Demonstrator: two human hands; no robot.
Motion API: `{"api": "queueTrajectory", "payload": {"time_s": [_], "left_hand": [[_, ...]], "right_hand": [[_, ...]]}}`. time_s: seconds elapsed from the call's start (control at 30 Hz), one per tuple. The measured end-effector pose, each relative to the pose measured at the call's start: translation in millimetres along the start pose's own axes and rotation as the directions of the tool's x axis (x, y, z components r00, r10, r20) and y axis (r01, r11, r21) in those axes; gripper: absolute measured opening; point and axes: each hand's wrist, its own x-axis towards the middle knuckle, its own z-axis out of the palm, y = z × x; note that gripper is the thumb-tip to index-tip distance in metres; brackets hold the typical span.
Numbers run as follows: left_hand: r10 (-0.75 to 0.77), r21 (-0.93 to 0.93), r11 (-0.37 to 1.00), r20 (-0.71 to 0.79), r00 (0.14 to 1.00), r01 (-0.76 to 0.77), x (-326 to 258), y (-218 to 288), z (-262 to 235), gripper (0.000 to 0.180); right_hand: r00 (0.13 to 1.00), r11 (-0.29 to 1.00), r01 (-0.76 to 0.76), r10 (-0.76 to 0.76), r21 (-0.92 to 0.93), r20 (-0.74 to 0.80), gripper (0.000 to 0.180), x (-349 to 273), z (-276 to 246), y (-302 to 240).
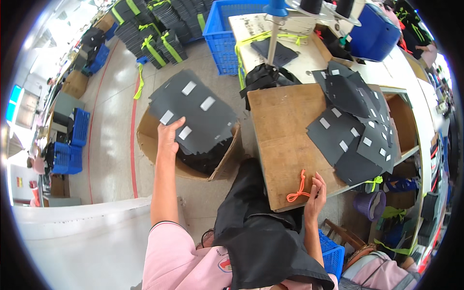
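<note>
A thin stack of dark grey flat panels (212, 123) with small white patches is pinched at its near edge by my left hand (170, 135), thumb on top. It hangs over an open cardboard box (227, 162), which has more dark material inside. My right hand (316, 193) rests at the near edge of a brown board (285, 130), fingers loosely stretched and nothing seen in them. Just left of those fingers lies a knotted orange cord (299, 192). Overlapping dark panels (333, 140) with white patches are spread across the board's right side.
A black bundle (270, 77) sits behind the board, near a sewing table (246, 29) with a metal post. Behind stand a blue crate (227, 53) and tied stacks of dark pieces (159, 48). Lower right are a purple bin (369, 205) and another blue crate (331, 253).
</note>
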Motion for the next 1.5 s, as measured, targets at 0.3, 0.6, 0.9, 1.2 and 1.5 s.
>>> {"api": "queueTrajectory", "payload": {"time_s": [0.3, 0.6, 0.9, 1.2, 1.5], "left_hand": [[-0.288, 0.287, 0.801, -0.586, 0.758, 0.525, 3, -148, -121, 0.085], [0.259, 0.549, 0.692, 0.416, 0.872, -0.468, -51, -109, 111, 0.041], [0.267, 0.204, 0.237, 0.926, 0.265, -0.950, -107, -110, 358, 0.073], [-0.275, 0.298, -0.038, 0.915, 0.296, -0.954, -87, -143, 463, 0.066], [-0.175, 0.140, 0.154, 0.978, 0.113, -0.978, -72, -155, 417, 0.064]], "right_hand": [[1.000, 0.998, 0.020, -0.020, -0.063, 0.009, 0.014, -11, 15, 3], [0.929, 0.875, -0.367, 0.360, 0.316, 0.081, 0.015, 26, -1, 10], [0.906, 0.957, -0.257, 0.287, 0.135, -0.311, 0.011, 78, -103, 46], [0.871, 0.912, -0.272, 0.097, -0.307, -0.482, 0.060, 105, -118, 57], [0.878, 0.832, -0.367, 0.162, -0.415, -0.451, 0.047, 168, -129, 128]]}}
